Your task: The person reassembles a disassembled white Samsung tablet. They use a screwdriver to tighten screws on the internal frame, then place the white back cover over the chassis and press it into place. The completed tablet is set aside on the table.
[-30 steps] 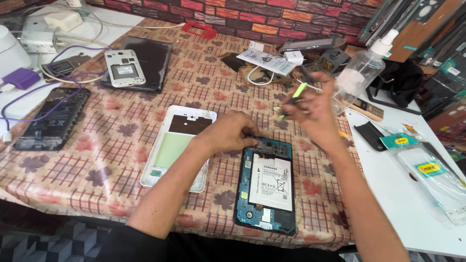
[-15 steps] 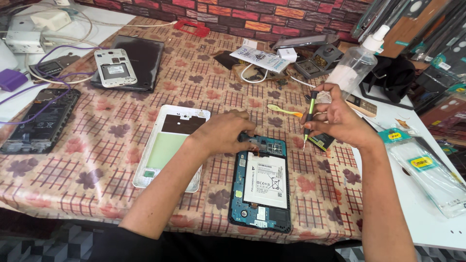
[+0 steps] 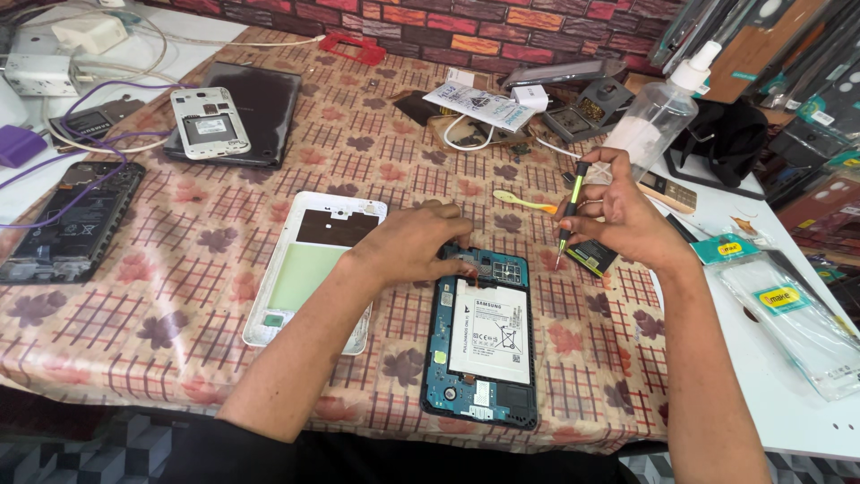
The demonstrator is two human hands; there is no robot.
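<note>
An opened tablet (image 3: pixel 484 350) lies face down on the patterned tablecloth, its white battery and blue circuit board exposed. My left hand (image 3: pixel 414 242) rests on the tablet's upper left corner, fingers pressing on it. To the right of the tablet, my right hand (image 3: pixel 623 220) holds a thin black and green screwdriver (image 3: pixel 570 211) upright, its tip pointing down just above the cloth. A white back cover (image 3: pixel 313 264) lies left of the tablet, inner side up.
A clear spray bottle (image 3: pixel 658 112) stands behind my right hand. A yellow pry tool (image 3: pixel 524 202), a dark tablet with a white phone shell (image 3: pixel 210 125) on it, a black opened phone (image 3: pixel 72 220), chargers, cables and packaged cases (image 3: pixel 788 314) lie around.
My right hand came back from the clutter on the right with the screwdriver and now holds it upright, closer to the tablet. My left hand stayed on the tablet's top edge.
</note>
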